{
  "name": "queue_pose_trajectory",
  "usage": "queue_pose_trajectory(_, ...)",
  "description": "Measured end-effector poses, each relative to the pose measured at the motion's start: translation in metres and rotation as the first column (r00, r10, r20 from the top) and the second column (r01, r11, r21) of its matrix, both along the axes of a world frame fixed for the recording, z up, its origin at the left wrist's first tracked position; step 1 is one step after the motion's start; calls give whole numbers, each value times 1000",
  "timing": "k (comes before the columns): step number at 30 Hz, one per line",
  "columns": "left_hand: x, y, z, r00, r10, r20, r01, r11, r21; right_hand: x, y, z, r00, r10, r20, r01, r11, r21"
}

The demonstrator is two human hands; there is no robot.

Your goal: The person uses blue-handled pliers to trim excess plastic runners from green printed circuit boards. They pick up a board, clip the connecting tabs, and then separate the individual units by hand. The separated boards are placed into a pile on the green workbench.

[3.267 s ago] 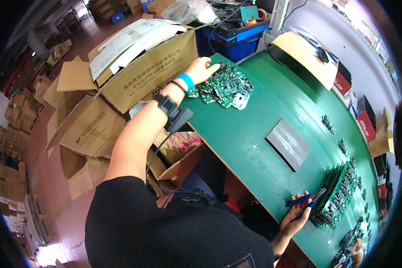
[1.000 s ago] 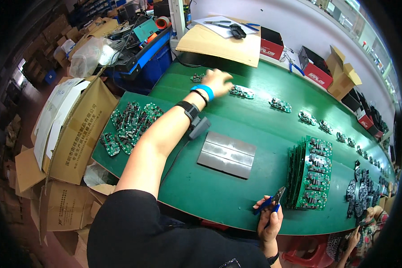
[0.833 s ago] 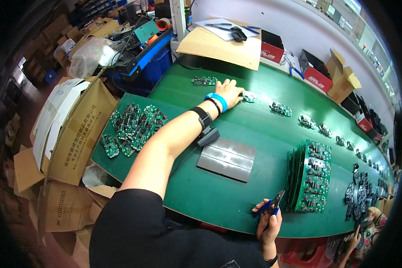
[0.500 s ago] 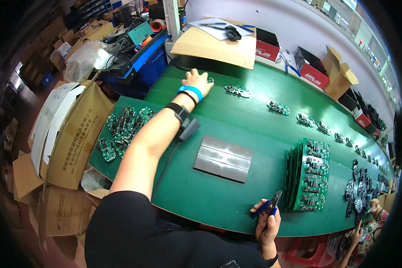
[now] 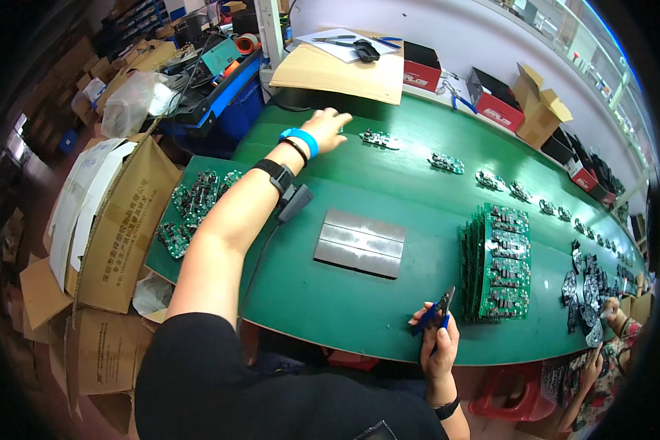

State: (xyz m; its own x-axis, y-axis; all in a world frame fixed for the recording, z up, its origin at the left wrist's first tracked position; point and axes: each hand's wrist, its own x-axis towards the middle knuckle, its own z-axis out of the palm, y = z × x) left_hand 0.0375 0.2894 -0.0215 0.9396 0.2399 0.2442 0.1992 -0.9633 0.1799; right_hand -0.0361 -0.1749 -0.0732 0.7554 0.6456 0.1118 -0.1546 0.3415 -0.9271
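Observation:
My left hand [image 5: 324, 129] reaches far across the green table, its fingers bent over a small circuit board [image 5: 341, 131] that is almost hidden beneath them. At the table's near edge, my right hand [image 5: 440, 342] is wrapped around blue-handled cutting pliers [image 5: 441, 309], their jaws pointing up. Between my arms lies a flat grey metal block [image 5: 360, 243] with grooves. To its right stands a stack of green circuit board panels [image 5: 507, 261]. Loose circuit boards [image 5: 192, 205] are piled left of my left forearm.
Single boards [image 5: 446, 163] form a row running right from my left hand. Black plastic parts [image 5: 585, 293] lie near another person's hand [image 5: 614, 312] at the right. Cardboard [image 5: 337, 72] and red-black boxes [image 5: 496, 101] line the back. An open carton [image 5: 128, 213] stands left.
The whole view has shifted slightly. My left hand has turned, its fingers now pointing right and covering more of the small board. My right hand still holds the cutting pliers.

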Motion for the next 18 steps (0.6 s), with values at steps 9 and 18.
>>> queue_pose_trajectory(9,70,-104,16,896,-245,-371,193,966,-172,1,-5,-5,996,29,82,-22,996,-84)
queue_pose_trajectory(18,98,-82,-43,946,132,-295,-205,951,-233,3,-3,0,997,53,50,-47,994,-102)
